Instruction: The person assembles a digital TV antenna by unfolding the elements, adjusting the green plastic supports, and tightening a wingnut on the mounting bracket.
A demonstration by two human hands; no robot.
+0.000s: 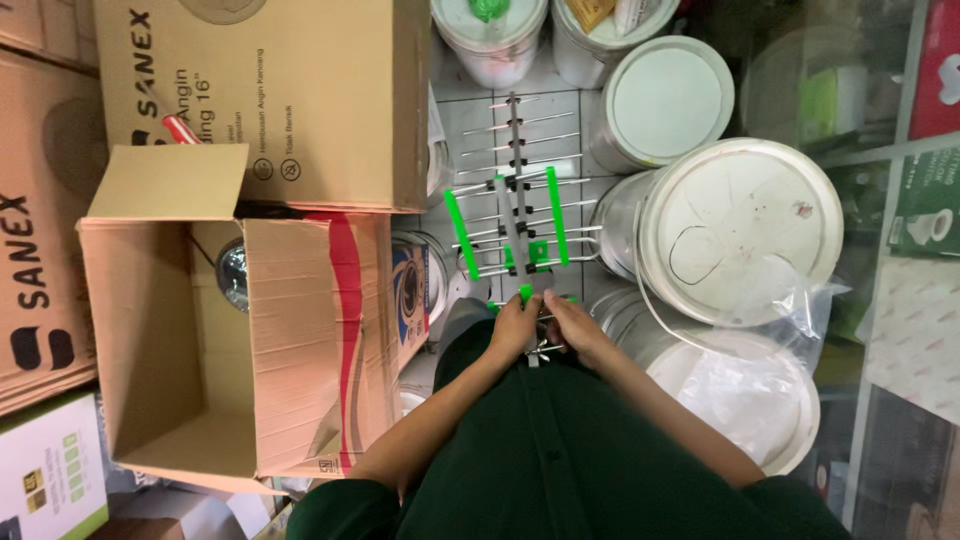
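Both my left hand and right hand clasp the antenna's near end, keeping its long rods pointing away from me.

An open carton lies left of the antenna, buckets right.

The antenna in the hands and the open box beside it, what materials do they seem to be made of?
The antenna looks like thin bare metal rods, silvery and slightly shiny, joined by glossy bright green clips, probably plastic. Both the left hand and the right hand hold its near end. The open box is matte brown corrugated cardboard, with folded flaps.
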